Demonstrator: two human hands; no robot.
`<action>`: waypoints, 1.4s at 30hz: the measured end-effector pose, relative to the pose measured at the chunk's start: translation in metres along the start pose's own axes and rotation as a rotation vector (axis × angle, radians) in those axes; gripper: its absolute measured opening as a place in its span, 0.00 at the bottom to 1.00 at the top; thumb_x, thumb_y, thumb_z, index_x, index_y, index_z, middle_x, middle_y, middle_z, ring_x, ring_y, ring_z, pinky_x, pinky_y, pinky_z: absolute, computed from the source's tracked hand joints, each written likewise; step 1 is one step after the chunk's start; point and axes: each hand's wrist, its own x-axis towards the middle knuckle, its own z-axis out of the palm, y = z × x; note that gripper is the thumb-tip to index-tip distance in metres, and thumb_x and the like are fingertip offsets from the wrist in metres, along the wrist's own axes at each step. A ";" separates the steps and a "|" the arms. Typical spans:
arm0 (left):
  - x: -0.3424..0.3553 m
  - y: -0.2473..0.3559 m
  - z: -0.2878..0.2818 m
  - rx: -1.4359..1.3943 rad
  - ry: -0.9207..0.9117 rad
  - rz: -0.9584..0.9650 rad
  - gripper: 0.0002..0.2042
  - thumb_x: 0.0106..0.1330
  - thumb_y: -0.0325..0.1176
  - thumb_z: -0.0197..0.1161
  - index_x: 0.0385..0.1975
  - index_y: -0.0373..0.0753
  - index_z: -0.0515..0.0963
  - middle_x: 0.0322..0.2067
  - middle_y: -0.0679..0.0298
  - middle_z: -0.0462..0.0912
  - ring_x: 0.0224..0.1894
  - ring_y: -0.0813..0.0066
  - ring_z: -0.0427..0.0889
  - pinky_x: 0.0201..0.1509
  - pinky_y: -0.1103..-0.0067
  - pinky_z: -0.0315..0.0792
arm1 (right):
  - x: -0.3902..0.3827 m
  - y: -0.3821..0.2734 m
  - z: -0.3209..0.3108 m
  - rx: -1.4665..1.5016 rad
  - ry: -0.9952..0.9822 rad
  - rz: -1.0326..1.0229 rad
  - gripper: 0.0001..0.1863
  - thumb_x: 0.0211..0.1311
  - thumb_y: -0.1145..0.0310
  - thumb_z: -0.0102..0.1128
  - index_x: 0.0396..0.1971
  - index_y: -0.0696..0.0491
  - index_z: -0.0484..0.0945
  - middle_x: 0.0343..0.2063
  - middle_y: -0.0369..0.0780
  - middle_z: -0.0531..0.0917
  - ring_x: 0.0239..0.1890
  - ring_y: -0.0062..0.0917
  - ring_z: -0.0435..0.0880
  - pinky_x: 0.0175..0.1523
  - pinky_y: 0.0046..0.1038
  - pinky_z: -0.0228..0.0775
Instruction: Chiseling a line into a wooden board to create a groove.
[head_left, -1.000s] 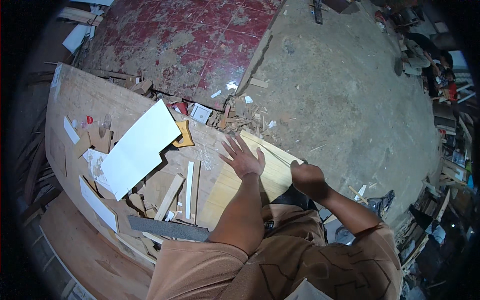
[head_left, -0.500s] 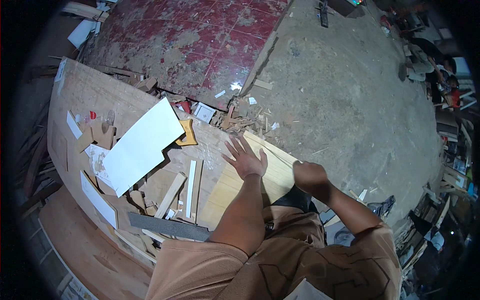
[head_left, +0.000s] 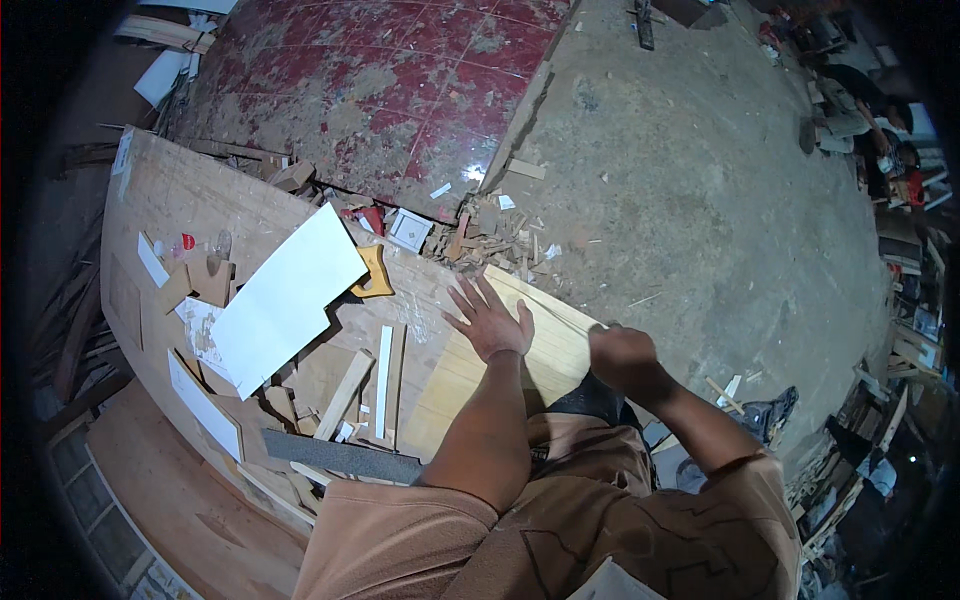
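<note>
My left hand lies open with fingers spread on a pale yellow wooden board at the edge of the plywood bench. My right hand is closed at the board's right edge. A thin line or strip runs from it diagonally across the board; what it grips is too hidden to make out. To the left lie a large white panel, a yellow saw handle partly under that panel, and several narrow offcuts. A long grey strip lies beside my left forearm.
The plywood bench carries more scraps. Beyond it are red tiles, a concrete floor and scattered offcuts. A co-worker is low down at the upper right among clutter. Piled wood lines the right side.
My right hand has shifted slightly along the board's right edge, still closed. My left hand stays spread on the board. The view has shifted a little.
</note>
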 end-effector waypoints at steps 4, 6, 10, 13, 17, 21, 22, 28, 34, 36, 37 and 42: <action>0.000 0.002 -0.002 -0.021 0.027 0.024 0.47 0.60 0.53 0.53 0.73 0.34 0.41 0.74 0.41 0.38 0.75 0.38 0.33 0.70 0.39 0.27 | 0.006 0.003 0.015 0.028 0.193 -0.139 0.09 0.58 0.68 0.52 0.28 0.52 0.82 0.28 0.49 0.85 0.32 0.41 0.87 0.33 0.39 0.78; 0.001 0.005 -0.005 0.009 -0.023 -0.006 0.47 0.60 0.53 0.54 0.73 0.34 0.40 0.73 0.41 0.38 0.75 0.38 0.33 0.71 0.39 0.27 | 0.059 -0.017 0.033 0.014 -0.071 0.065 0.10 0.57 0.69 0.52 0.29 0.55 0.83 0.29 0.50 0.86 0.32 0.41 0.88 0.35 0.39 0.80; 0.002 -0.002 0.003 0.002 0.008 -0.011 0.47 0.60 0.53 0.53 0.74 0.35 0.39 0.73 0.40 0.39 0.75 0.38 0.33 0.71 0.40 0.27 | 0.095 -0.033 0.048 0.076 0.062 0.060 0.10 0.56 0.70 0.53 0.28 0.57 0.83 0.28 0.50 0.86 0.31 0.42 0.88 0.34 0.41 0.80; 0.001 0.003 -0.002 0.020 -0.023 -0.016 0.47 0.60 0.53 0.53 0.74 0.35 0.39 0.73 0.40 0.40 0.75 0.38 0.33 0.71 0.40 0.28 | 0.063 -0.014 0.053 0.019 0.019 0.060 0.08 0.54 0.69 0.54 0.28 0.54 0.82 0.25 0.47 0.86 0.29 0.40 0.88 0.32 0.40 0.79; 0.000 0.001 0.000 0.001 -0.003 -0.010 0.47 0.60 0.53 0.54 0.74 0.36 0.39 0.73 0.40 0.40 0.75 0.38 0.33 0.71 0.40 0.28 | 0.005 -0.002 0.014 -0.027 0.034 -0.038 0.06 0.53 0.68 0.56 0.24 0.52 0.81 0.24 0.45 0.85 0.28 0.38 0.87 0.30 0.40 0.77; 0.000 0.004 -0.002 0.016 -0.018 -0.006 0.47 0.60 0.53 0.54 0.74 0.36 0.39 0.73 0.40 0.39 0.75 0.38 0.34 0.71 0.39 0.28 | 0.042 -0.026 0.007 0.004 -0.107 0.095 0.09 0.54 0.67 0.57 0.29 0.54 0.84 0.28 0.46 0.87 0.28 0.37 0.88 0.28 0.36 0.77; -0.001 0.003 -0.003 0.016 -0.016 -0.007 0.47 0.60 0.53 0.54 0.74 0.36 0.39 0.73 0.40 0.39 0.75 0.38 0.34 0.71 0.39 0.28 | 0.065 -0.029 0.032 -0.005 -0.051 0.068 0.10 0.56 0.66 0.56 0.28 0.54 0.85 0.28 0.46 0.87 0.30 0.36 0.88 0.30 0.36 0.78; -0.001 0.000 -0.003 0.015 -0.027 -0.025 0.48 0.59 0.53 0.54 0.74 0.37 0.38 0.73 0.41 0.38 0.75 0.38 0.33 0.71 0.39 0.29 | 0.070 -0.035 0.018 0.040 -0.063 0.070 0.10 0.55 0.68 0.54 0.28 0.53 0.84 0.28 0.49 0.87 0.32 0.39 0.89 0.35 0.38 0.80; 0.000 0.004 -0.003 0.028 -0.012 -0.010 0.48 0.60 0.53 0.54 0.74 0.37 0.38 0.74 0.42 0.38 0.75 0.39 0.33 0.71 0.40 0.29 | 0.028 -0.035 -0.017 -0.083 -0.138 0.064 0.10 0.56 0.69 0.53 0.28 0.52 0.85 0.27 0.47 0.86 0.32 0.38 0.89 0.34 0.36 0.80; 0.001 0.006 -0.004 0.027 -0.011 -0.004 0.48 0.60 0.53 0.53 0.74 0.37 0.37 0.74 0.42 0.38 0.75 0.39 0.33 0.71 0.40 0.29 | 0.056 -0.031 0.015 -0.012 -0.065 0.099 0.10 0.57 0.68 0.53 0.28 0.52 0.85 0.27 0.48 0.86 0.33 0.38 0.89 0.35 0.37 0.80; 0.001 0.005 -0.004 0.029 -0.020 -0.007 0.48 0.60 0.53 0.53 0.74 0.37 0.37 0.74 0.42 0.37 0.76 0.40 0.32 0.71 0.40 0.29 | 0.077 -0.028 0.039 0.018 -0.022 0.058 0.11 0.57 0.68 0.53 0.28 0.53 0.85 0.28 0.48 0.87 0.33 0.39 0.89 0.35 0.38 0.80; -0.002 0.000 -0.002 0.043 -0.027 -0.009 0.48 0.61 0.53 0.53 0.74 0.37 0.37 0.74 0.42 0.35 0.76 0.40 0.31 0.71 0.40 0.28 | 0.092 -0.036 0.041 0.062 -0.039 0.098 0.13 0.59 0.66 0.51 0.31 0.54 0.85 0.30 0.49 0.87 0.34 0.40 0.89 0.38 0.40 0.80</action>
